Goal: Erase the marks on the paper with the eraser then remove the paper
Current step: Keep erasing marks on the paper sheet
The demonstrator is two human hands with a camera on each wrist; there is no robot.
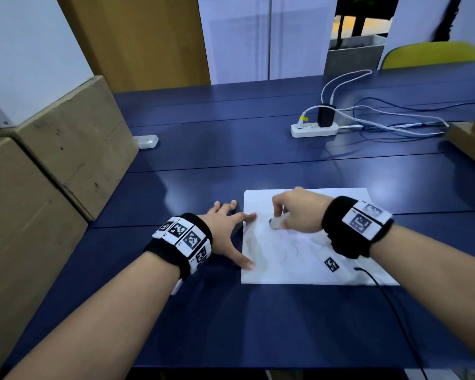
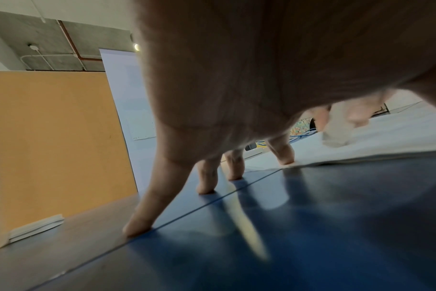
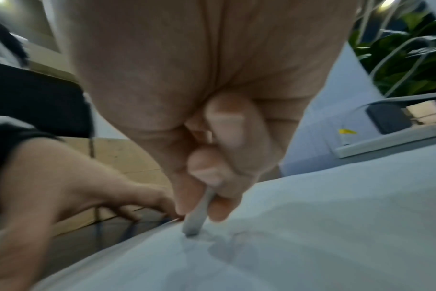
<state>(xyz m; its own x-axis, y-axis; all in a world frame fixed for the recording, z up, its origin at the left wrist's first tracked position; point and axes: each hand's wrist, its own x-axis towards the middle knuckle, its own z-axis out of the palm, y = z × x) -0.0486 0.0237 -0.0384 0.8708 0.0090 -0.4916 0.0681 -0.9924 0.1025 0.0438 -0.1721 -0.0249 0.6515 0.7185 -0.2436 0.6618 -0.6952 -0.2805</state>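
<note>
A white sheet of paper [image 1: 310, 259] with faint pencil marks lies on the blue table [image 1: 231, 160]. My right hand [image 1: 296, 212] pinches a white eraser [image 1: 274, 222] and presses its grey tip onto the paper [image 3: 311, 246]; the eraser [image 3: 194, 220] shows between thumb and fingers in the right wrist view. My left hand [image 1: 231, 231] is spread flat at the sheet's left edge, thumb and index finger on the paper, the other fingertips [image 2: 137, 228] on the table. The eraser [image 2: 335, 132] also shows far off on the paper [image 2: 386, 137].
Cardboard boxes [image 1: 52, 165] stand along the left. A white power strip [image 1: 313, 130] with a black charger and several cables sits at the back right. A small white case [image 1: 147, 141] lies near the boxes. A black cable [image 1: 390, 300] runs over the paper's near right corner.
</note>
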